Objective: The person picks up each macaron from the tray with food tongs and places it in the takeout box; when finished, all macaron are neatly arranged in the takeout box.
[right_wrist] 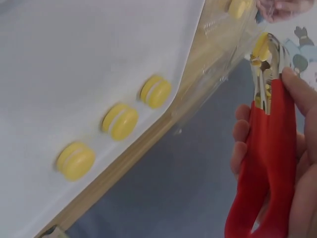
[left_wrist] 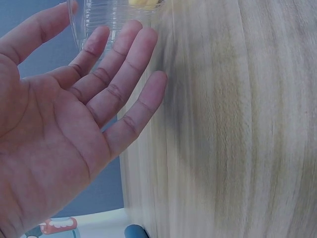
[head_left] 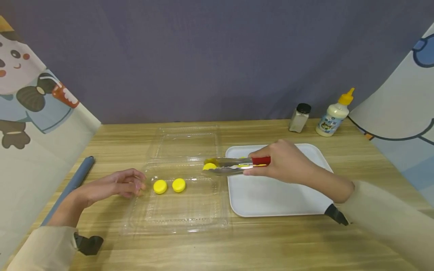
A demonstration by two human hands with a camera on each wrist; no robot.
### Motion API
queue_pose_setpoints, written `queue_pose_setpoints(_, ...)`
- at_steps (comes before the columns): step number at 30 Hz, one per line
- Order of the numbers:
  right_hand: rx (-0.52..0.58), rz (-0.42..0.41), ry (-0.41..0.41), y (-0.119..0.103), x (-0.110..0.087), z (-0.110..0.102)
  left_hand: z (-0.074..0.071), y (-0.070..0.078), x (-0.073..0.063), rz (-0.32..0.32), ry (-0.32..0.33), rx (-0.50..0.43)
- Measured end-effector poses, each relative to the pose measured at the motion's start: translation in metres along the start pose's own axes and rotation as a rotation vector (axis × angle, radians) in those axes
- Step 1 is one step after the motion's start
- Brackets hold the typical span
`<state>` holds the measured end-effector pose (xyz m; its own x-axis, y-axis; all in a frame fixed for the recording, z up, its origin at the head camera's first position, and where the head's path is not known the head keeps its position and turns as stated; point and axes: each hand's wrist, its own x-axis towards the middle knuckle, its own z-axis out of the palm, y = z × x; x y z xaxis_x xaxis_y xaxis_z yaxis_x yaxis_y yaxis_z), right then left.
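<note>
My right hand (head_left: 281,162) grips metal tongs with red handles (right_wrist: 270,148). Between the tong tips is a yellow macaron (head_left: 210,166), held over the upper right part of a clear plastic container (head_left: 183,220). Two more macarons, one on the left (head_left: 160,186) and one beside it (head_left: 178,185), sit in that container. Its hinged lid (head_left: 188,145) lies folded back behind it. My left hand (left_wrist: 64,109) has loosely bent fingers and holds nothing, with its fingertips right at the container's left rim. In the right wrist view, three macarons (right_wrist: 120,121) line one edge of a white tray (right_wrist: 74,74).
The tray stands right of the container, partly under my right arm. At the back right are a black-capped shaker (head_left: 299,118) and a yellow-tipped squeeze bottle (head_left: 333,116). A blue-grey rod (head_left: 72,182) lies along the table's left edge. A dark curtain (head_left: 217,60) hangs behind.
</note>
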<state>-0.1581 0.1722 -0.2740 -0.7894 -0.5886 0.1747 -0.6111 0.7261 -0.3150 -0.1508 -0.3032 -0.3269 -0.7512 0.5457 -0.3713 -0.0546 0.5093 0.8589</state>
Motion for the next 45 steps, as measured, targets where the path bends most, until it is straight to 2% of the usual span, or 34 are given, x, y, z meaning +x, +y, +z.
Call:
queue_pose_setpoints(6,-0.032,-0.016,-0.057,-0.013,0.013,0.013,0.0,0.0,0.0,-0.012,-0.004,0.001)
queue_pose_setpoints(14,-0.077,-0.07,-0.072,-0.028,0.029,0.028,-0.001,0.001,0.001,-0.01,-0.008,-0.001)
queue_pose_setpoints(20,-0.12,-0.024,-0.098,-0.036,0.037,0.033,-0.001,0.001,0.001,-0.016,-0.006,-0.003)
queue_pose_setpoints(27,-0.132,0.008,-0.126,-0.038,0.042,0.037,-0.001,0.0,0.002,-0.026,0.004,-0.002)
queue_pose_setpoints(34,-0.194,-0.014,-0.129,-0.042,0.046,0.034,-0.001,0.001,0.002,-0.025,-0.003,0.002)
queue_pose_setpoints(45,-0.245,-0.039,-0.181,-0.051,0.054,0.032,-0.002,0.001,0.001,-0.015,-0.008,0.01)
